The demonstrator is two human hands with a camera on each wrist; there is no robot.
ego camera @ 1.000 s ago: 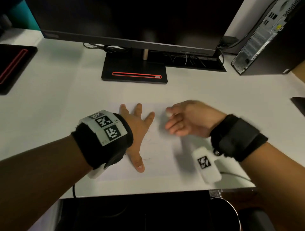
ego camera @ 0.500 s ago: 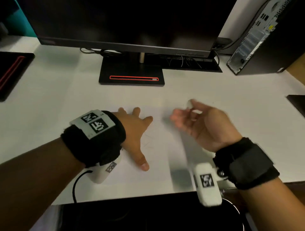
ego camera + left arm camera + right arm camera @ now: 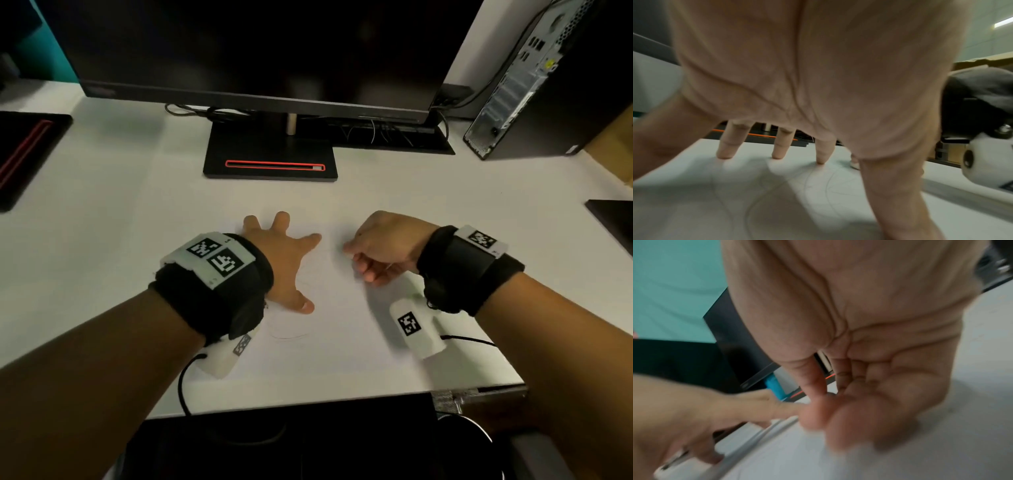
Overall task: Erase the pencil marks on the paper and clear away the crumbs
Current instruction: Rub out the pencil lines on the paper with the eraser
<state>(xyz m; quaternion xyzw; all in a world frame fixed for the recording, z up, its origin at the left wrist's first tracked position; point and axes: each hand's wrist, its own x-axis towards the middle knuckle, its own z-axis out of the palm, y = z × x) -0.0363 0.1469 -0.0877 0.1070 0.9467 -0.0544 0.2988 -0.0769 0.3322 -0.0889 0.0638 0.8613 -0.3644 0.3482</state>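
A white sheet of paper (image 3: 339, 329) lies on the white desk, with faint pencil lines (image 3: 291, 337) near its front; these lines (image 3: 818, 180) also show under my left palm. My left hand (image 3: 284, 260) presses flat on the paper, fingers spread and straight (image 3: 725, 151). My right hand (image 3: 370, 260) hovers palm down over the paper's right half, just right of the left hand. Its fingers curl in against the thumb (image 3: 818, 402) as in a pinch. The small white eraser it held earlier is hidden by those fingers.
A black monitor stand (image 3: 270, 154) and the monitor stand behind the paper. A computer tower (image 3: 534, 85) sits at the back right, a black pad (image 3: 24, 154) at the far left, a dark object (image 3: 613, 219) at the right edge. The desk's front edge (image 3: 308, 401) is close.
My right hand swung out to the right with the eraser showing at its fingertips, then rolled palm down and came back over the paper. The left hand stayed pressed flat.
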